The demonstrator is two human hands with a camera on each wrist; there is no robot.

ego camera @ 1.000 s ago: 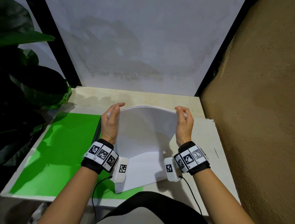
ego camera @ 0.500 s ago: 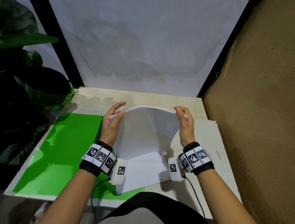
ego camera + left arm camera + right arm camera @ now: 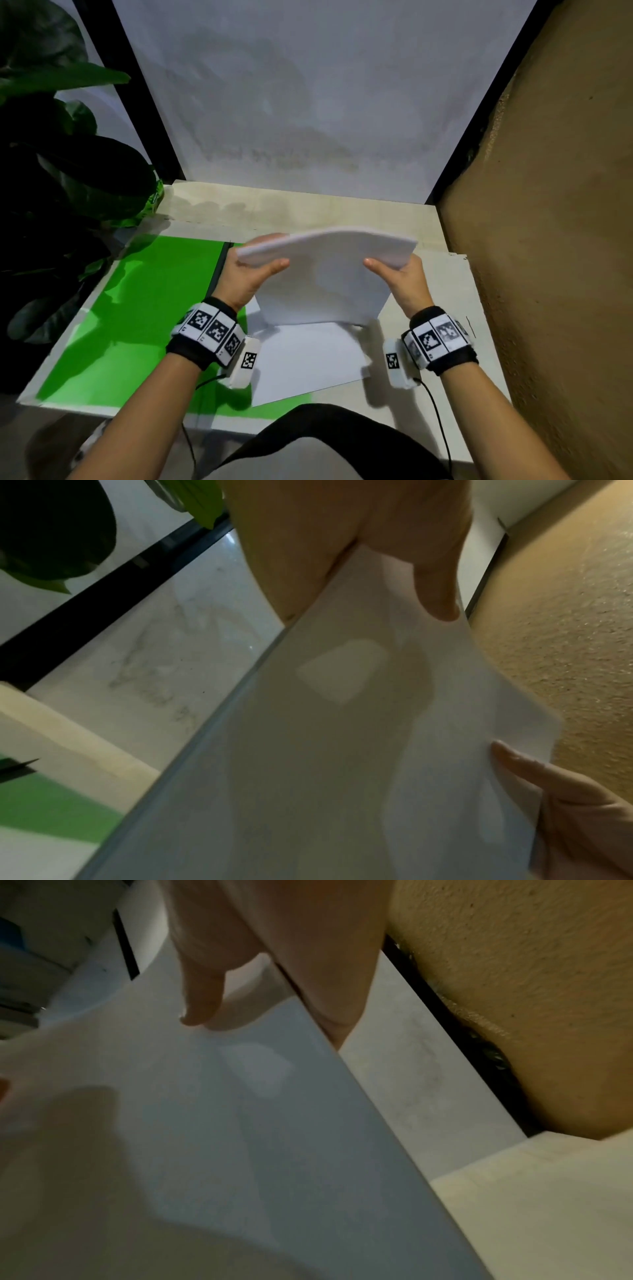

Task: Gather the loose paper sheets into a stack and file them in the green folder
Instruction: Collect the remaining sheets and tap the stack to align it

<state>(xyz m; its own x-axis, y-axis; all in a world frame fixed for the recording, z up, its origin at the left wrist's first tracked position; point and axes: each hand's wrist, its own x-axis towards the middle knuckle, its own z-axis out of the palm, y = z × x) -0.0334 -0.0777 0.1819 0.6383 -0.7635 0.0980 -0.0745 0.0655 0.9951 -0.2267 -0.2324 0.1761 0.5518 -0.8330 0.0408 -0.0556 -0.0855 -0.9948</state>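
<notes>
A thick stack of white paper sheets [image 3: 329,274] stands tilted on its lower edge above the desk, its top bowed away from me. My left hand [image 3: 255,270] grips its upper left side, thumb on the near face. My right hand [image 3: 394,274] grips the upper right side the same way. The wrist views show the paper stack [image 3: 342,750] [image 3: 222,1123] pinched between thumb and fingers. A single white sheet [image 3: 308,359] lies flat under the stack, partly over the open green folder [image 3: 137,308], which is spread on the desk to the left.
The pale desk [image 3: 428,301] is boxed in by a white back panel [image 3: 308,102] and a brown textured wall [image 3: 548,240] on the right. A dark leafy plant [image 3: 61,171] stands at the left edge. Cables hang from both wrist cameras.
The stack has been lifted and tipped up off the flat sheet. Both hands have shifted from its top edge to its sides, thumbs now on the near face.
</notes>
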